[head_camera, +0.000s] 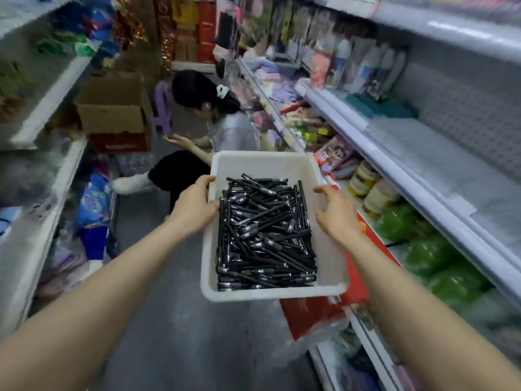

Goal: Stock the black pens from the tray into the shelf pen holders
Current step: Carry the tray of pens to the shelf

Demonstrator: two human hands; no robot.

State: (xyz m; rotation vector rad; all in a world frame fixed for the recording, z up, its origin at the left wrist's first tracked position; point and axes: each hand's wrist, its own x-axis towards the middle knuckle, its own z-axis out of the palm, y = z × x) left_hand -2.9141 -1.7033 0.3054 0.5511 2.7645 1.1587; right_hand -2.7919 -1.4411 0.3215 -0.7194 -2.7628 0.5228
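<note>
A white plastic tray (267, 162) sits in front of me at waist height, its near right corner over a red box (310, 314). Inside lies a heap of black pens (265, 238). My left hand (194, 204) grips the tray's left rim, thumb inside the wall. My right hand (335, 213) is at the right rim with fingers spread and loosely bent; whether it touches the rim is unclear. No pen holders are visible in the blurred shelves.
Shelving runs along the right (423, 193) with green packs (439, 258), jars (372, 193) and packaged goods. More shelves stand on the left (56, 176). A person (214, 128) crouches in the aisle ahead beside a cardboard box (112, 111).
</note>
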